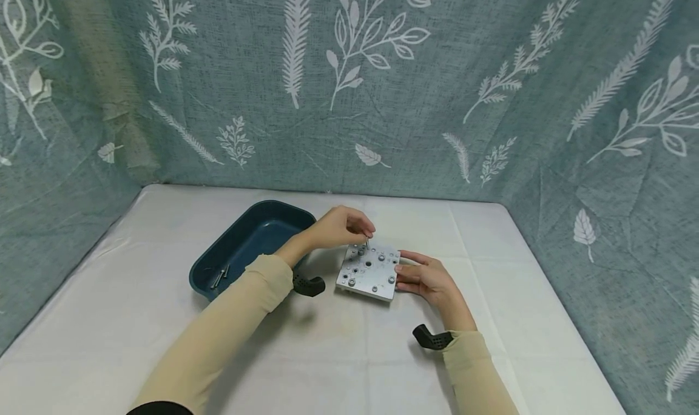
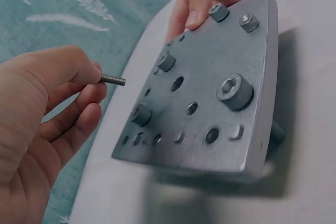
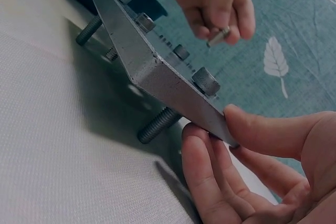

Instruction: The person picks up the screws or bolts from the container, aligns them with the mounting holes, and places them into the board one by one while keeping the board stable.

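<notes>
"So, left hand [image 1: 335, 228] first: what's the grip doing?"

"Pinching. Thumb and fingertips close on a small screw [image 2: 113, 80], threaded end poking out, head hidden by the fingers. Left and right wrist views both show it apart from the plate, over its upper face. Head view puts it near the plate's far edge."

"And the right hand [image 1: 431, 280]?"

"Gripping the metal plate [image 1: 367, 276] by its right side. Right wrist view: thumb at the edge on top, fingers underneath."

"Describe the plate."

"Pale grey metal, holes of several sizes. Several socket-head bolts [image 2: 234, 93] stand in it, heads above the face, sizes mixed. Threaded shanks [image 3: 159, 125] come out below, so the slab sits raised off the cloth. Cannot tell whether every shank touches down."

"Farther out?"

"Dark blue tray [image 1: 251, 242], left of the plate, partly behind the left forearm. A few loose metal fasteners [image 1: 220, 276] lie together at its near end."

"Surroundings?"

"White cloth [image 1: 327, 366] over the worktop. Beige sleeves [image 1: 226, 330] on both arms, a black device [image 1: 434, 338] at each wrist. Grey-green curtain [image 1: 240, 69] behind, printed with white leaves."
</notes>
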A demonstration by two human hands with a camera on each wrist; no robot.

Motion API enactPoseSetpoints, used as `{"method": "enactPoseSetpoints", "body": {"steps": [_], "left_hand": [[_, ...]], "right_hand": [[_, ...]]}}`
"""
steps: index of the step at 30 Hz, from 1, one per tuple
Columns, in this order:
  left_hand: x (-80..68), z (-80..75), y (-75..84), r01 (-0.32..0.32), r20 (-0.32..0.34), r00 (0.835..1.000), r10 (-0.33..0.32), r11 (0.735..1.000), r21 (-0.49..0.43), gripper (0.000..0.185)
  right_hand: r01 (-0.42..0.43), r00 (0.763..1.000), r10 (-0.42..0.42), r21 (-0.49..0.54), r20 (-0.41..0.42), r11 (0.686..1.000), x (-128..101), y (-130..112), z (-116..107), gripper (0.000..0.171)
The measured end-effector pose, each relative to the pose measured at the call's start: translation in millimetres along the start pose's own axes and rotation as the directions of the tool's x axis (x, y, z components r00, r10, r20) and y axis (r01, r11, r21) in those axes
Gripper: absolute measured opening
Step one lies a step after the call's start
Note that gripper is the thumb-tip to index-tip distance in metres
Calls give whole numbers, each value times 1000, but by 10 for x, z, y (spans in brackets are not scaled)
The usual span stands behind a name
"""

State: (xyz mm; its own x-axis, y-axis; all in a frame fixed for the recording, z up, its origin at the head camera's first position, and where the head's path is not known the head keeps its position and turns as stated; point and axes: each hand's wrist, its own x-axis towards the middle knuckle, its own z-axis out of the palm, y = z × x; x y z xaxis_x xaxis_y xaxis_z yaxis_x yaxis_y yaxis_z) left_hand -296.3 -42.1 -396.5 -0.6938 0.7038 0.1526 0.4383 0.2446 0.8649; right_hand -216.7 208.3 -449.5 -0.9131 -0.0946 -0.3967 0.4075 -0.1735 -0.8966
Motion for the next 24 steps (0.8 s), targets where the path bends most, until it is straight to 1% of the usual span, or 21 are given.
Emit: {"method": "enactPoseSetpoints", "body": {"steps": [6,9,14,19,24], "left_hand": [[148,123,-72,30,19,999,-29,999,-19,19],[190,166,-102,32,31,999,-32,999,-6,20],[204,185,-134,32,20,999,-33,999,31,20],[216,195,-162,32,12,999,-32,998,47,19],[216,199,-186,48,0,999,-48,997,62,19]], "right_hand": [[-8,1000,8,-2,1,1000,18,2,-10,57],[-11,1000,11,-3,-3,1000,22,-2,-15,57],[-4,1000,4,-7,1,1000,18,-5,1,57],[-6,1000,6,-7,-10,1000,4,-5,1,56],[-10,1000,10,-2,-14,1000,3,1,2,57]]}}
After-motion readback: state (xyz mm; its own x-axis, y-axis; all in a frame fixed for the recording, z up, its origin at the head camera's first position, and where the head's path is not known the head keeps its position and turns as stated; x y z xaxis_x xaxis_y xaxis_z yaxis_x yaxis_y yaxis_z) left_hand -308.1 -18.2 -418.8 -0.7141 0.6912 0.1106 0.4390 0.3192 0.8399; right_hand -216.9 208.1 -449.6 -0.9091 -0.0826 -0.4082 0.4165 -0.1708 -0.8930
